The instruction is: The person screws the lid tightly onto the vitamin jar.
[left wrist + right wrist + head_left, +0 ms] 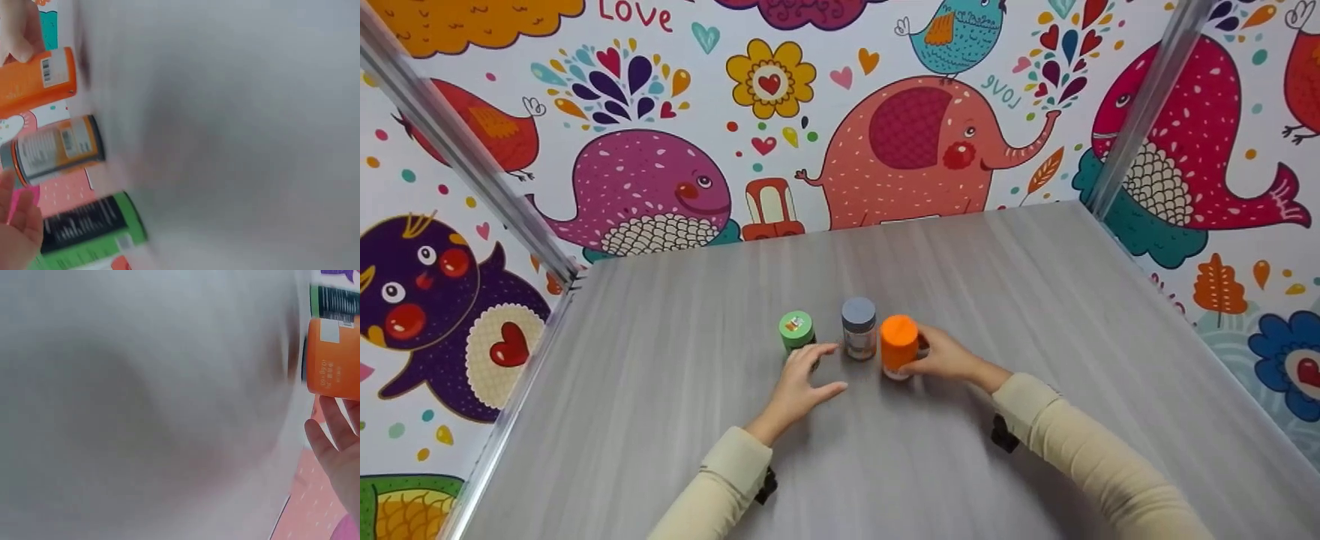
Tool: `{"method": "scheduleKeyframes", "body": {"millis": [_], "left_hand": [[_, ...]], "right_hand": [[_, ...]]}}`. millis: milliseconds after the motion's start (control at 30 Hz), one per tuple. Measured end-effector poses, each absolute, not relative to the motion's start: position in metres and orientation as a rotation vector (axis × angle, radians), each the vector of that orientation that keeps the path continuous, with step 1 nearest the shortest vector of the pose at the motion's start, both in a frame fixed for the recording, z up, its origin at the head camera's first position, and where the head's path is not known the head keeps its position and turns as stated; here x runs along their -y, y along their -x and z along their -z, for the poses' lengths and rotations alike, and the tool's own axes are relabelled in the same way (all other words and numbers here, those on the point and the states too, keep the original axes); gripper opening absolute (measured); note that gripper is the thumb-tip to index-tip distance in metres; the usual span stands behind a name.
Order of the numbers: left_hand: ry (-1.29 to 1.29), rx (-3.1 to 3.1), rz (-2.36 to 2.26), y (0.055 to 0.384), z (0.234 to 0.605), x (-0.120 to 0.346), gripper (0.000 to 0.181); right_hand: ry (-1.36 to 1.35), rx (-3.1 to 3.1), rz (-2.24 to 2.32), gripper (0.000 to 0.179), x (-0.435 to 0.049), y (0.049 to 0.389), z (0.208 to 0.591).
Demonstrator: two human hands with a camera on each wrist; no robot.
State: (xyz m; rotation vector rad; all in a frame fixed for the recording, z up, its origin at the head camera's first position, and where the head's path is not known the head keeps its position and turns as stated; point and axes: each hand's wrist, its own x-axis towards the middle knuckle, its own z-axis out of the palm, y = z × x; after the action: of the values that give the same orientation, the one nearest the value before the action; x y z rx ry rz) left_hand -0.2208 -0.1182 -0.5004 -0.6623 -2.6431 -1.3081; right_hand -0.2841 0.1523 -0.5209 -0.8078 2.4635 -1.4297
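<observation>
Three small containers stand close together in the head view. My right hand (949, 356) grips the orange bottle (899, 341) from its right side, with the thumb at the near side. White label patches with a barcode show low on this orange bottle (34, 84) in the left wrist view. Left of it is a clear jar (859, 334) with a grey-blue lid and an orange and white label. Furthest left stands a green-lidded container (797, 328) with a black label, partly hidden by my left hand (801, 386). That hand holds nothing, thumb and fingers spread apart.
The containers are on a grey wood-grain table (675, 420). Behind it and along both sides rise walls printed with cartoon animals (907, 157). Metal posts (1140, 112) stand at the back corners, and a metal strip runs along the left edge.
</observation>
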Motion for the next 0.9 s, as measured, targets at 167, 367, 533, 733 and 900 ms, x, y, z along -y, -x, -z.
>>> {"method": "scheduleKeyframes", "body": {"millis": [167, 367, 533, 733, 900], "left_hand": [[0.563, 2.649, 1.276, 0.209, 0.505, 0.144, 0.052], [0.400, 2.636, 1.268, 0.204, 0.510, 0.173, 0.050], [0.284, 2.664, 1.271, 0.204, 0.511, 0.194, 0.052], [0.180, 2.729, 1.152, 0.202, 0.513, 0.215, 0.064], [0.201, 2.700, 0.723, 0.196, 0.519, 0.237, 0.069]], "right_hand": [[0.644, -2.558, 1.448, 0.066, -0.166, 0.299, 0.525], [0.572, -2.577, 1.503, 0.067, -0.176, 0.304, 0.527], [0.555, -2.584, 1.533, 0.063, -0.177, 0.306, 0.530], [0.513, -2.579, 1.442, 0.085, -0.183, 0.298, 0.525], [0.501, -2.785, 1.142, 0.095, -0.210, 0.280, 0.515]]}}
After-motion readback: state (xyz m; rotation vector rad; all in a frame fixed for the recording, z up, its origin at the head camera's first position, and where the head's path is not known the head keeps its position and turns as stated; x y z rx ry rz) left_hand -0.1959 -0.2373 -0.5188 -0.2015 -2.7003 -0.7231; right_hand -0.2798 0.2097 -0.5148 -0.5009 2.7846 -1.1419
